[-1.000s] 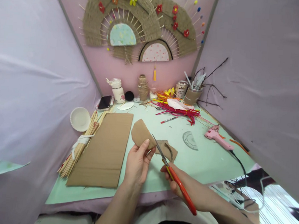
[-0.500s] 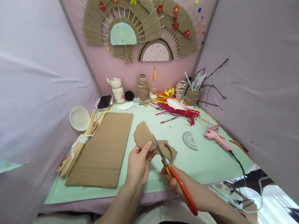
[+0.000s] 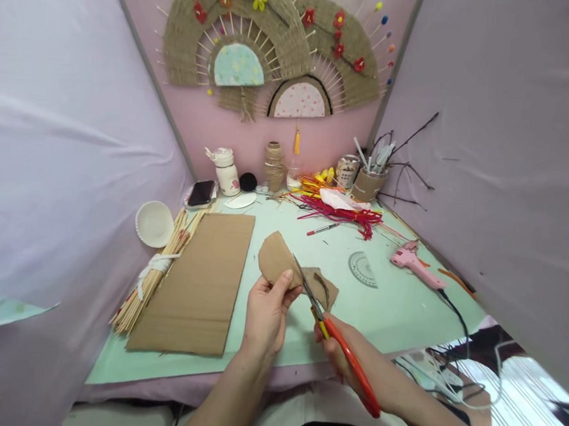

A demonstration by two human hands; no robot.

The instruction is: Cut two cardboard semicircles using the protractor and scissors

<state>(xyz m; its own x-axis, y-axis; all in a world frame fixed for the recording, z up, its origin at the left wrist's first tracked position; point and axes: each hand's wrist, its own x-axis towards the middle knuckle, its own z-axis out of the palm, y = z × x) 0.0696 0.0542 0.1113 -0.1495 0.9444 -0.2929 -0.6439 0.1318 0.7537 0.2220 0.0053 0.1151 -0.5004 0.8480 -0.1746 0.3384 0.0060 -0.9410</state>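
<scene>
A small rounded cardboard piece (image 3: 276, 257) is pinched between the thumb and fingers of my left hand (image 3: 268, 308). My right hand (image 3: 341, 351) grips a pair of scissors (image 3: 352, 362) with red and yellow handles. Their blades run along the right edge of the cardboard piece, close to my left fingertips; I cannot tell whether they touch it. Behind the blades, cardboard scraps (image 3: 327, 289) lie on the table, one a thin curled strip. To the left of my left hand a large cardboard sheet (image 3: 198, 285) rests flat.
A bundle of thin sticks (image 3: 153, 272) and a white bowl (image 3: 154, 223) sit at the left. On the right are a protractor (image 3: 362, 269) and a pink glue gun (image 3: 419, 265) with its cable. Red pipe cleaners (image 3: 337, 215), a pen (image 3: 322, 229) and twine (image 3: 274, 167) lie farther back.
The whole view has shifted slightly. Both hands keep their holds, and the scissors and cardboard piece stay in nearly the same position against each other.
</scene>
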